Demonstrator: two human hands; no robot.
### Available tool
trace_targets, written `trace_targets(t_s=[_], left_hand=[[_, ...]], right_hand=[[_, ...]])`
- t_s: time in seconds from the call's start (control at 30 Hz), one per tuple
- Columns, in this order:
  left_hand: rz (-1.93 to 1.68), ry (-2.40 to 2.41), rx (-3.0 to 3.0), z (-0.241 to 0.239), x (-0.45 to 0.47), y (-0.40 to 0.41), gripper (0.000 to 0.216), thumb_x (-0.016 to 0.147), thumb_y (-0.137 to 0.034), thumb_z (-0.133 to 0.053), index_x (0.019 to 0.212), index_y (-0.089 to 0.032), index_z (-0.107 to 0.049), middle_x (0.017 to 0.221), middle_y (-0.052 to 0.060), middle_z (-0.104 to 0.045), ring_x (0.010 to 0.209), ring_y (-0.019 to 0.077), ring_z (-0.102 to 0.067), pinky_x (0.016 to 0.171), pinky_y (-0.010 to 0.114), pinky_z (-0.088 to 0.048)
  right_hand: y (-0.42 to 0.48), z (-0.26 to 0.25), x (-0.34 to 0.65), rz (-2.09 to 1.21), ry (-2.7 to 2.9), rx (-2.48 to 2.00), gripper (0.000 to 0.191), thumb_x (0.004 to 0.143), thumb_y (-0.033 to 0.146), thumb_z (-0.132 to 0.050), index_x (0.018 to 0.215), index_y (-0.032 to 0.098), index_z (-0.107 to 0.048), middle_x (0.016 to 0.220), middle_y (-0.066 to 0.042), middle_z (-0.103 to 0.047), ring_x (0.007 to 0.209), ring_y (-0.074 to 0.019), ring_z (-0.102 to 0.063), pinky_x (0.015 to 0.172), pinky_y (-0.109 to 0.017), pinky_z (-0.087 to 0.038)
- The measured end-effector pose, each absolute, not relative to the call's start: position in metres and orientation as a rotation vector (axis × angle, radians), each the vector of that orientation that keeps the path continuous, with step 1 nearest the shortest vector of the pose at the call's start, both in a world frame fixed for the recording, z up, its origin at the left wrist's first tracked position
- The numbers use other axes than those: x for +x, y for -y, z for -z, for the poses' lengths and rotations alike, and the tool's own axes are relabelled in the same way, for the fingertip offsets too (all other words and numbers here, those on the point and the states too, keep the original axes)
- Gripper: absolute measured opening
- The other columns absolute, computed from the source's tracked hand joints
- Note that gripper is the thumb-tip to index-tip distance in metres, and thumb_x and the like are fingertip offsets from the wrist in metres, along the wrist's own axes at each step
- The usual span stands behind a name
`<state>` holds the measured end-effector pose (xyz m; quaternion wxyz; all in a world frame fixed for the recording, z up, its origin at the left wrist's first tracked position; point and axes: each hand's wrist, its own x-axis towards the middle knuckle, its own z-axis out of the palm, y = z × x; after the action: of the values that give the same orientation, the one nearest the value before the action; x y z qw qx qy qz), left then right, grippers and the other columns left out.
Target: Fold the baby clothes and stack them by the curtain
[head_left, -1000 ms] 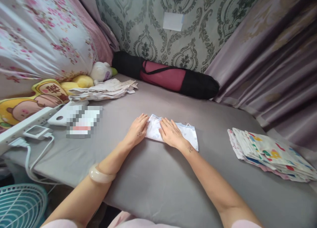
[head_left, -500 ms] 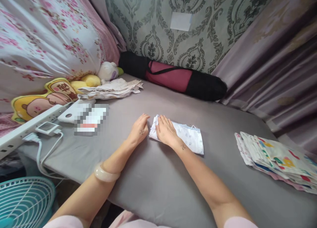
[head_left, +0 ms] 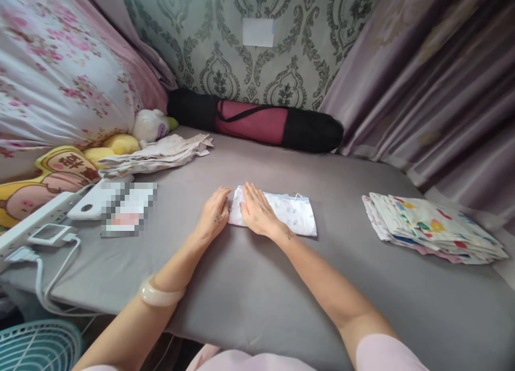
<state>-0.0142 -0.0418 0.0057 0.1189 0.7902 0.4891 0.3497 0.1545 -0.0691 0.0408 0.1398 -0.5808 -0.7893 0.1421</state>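
Note:
A small folded white cloth with a faint print lies on the grey sheet in the middle of the view. My right hand lies flat on the cloth's left part, fingers stretched out. My left hand rests at the cloth's left edge, fingers together and extended, touching the fold. A pale bangle sits on my left wrist. Neither hand grips anything.
A stack of folded colourful printed cloths lies at the right. A pile of beige cloths lies at the back left, beside plush toys. A black and maroon bag lies along the wall. A charger and cable and a fan are at the left.
The camera has shifted, so the scene sits differently in the frame. Both hands stay pressed on the cloth's left end, with the right hand slid a little leftwards over the fold.

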Motion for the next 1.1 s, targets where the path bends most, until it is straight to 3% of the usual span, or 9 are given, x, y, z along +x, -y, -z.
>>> trace_targets(t_s=[0.2, 0.43, 0.63, 1.0, 1.1], left_hand=[[-0.626, -1.305, 2.632, -0.029, 0.028, 0.058, 0.046, 0.1, -0.028, -0.029, 0.139, -0.011, -0.045, 0.148, 0.015, -0.045, 0.143, 0.0279, -0.033, 0.116, 0.052, -0.029], [-0.488, -1.337, 2.77, -0.033, 0.081, 0.06, 0.049, 0.099, -0.025, -0.026, 0.143, -0.007, -0.042, 0.15, 0.016, -0.042, 0.145, 0.0294, -0.028, 0.118, 0.049, -0.025], [-0.346, -1.344, 2.715, -0.002, 0.08, 0.051, 0.051, 0.101, -0.031, -0.027, 0.142, -0.008, -0.044, 0.15, 0.016, -0.042, 0.143, 0.0284, -0.031, 0.117, 0.046, -0.028], [-0.57, -1.378, 2.725, -0.008, 0.068, 0.049, 0.053, 0.1, -0.037, -0.027, 0.142, -0.011, -0.044, 0.148, 0.016, -0.045, 0.144, 0.0284, -0.03, 0.118, 0.051, -0.023], [-0.463, -1.431, 2.697, -0.006, 0.063, 0.046, 0.055, 0.099, -0.04, -0.029, 0.141, -0.008, -0.046, 0.147, 0.018, -0.045, 0.142, 0.031, -0.034, 0.117, 0.052, -0.025]], right_hand=[[0.104, -0.048, 0.211, -0.215, 2.216, -1.862, 0.06, 0.099, 0.029, -0.023, 0.151, -0.001, -0.026, 0.159, -0.016, -0.021, 0.148, -0.0245, -0.014, 0.122, -0.043, -0.011], [0.105, -0.037, 0.22, 0.016, 2.213, -1.814, 0.058, 0.098, 0.027, -0.024, 0.15, 0.002, -0.03, 0.158, -0.014, -0.024, 0.148, -0.0235, -0.016, 0.122, -0.045, -0.011], [0.101, -0.013, 0.227, -0.097, 2.249, -1.836, 0.058, 0.099, 0.03, -0.023, 0.148, 0.001, -0.034, 0.155, -0.016, -0.031, 0.146, -0.0248, -0.025, 0.121, -0.041, -0.019], [0.105, -0.023, 0.234, -0.149, 2.172, -1.876, 0.06, 0.1, 0.034, -0.022, 0.151, 0.003, -0.028, 0.159, -0.015, -0.022, 0.148, -0.023, -0.015, 0.122, -0.043, -0.013], [0.105, -0.021, 0.237, -0.223, 2.198, -1.925, 0.061, 0.1, 0.036, -0.021, 0.151, 0.002, -0.029, 0.158, -0.016, -0.023, 0.148, -0.0239, -0.016, 0.121, -0.042, -0.013]])
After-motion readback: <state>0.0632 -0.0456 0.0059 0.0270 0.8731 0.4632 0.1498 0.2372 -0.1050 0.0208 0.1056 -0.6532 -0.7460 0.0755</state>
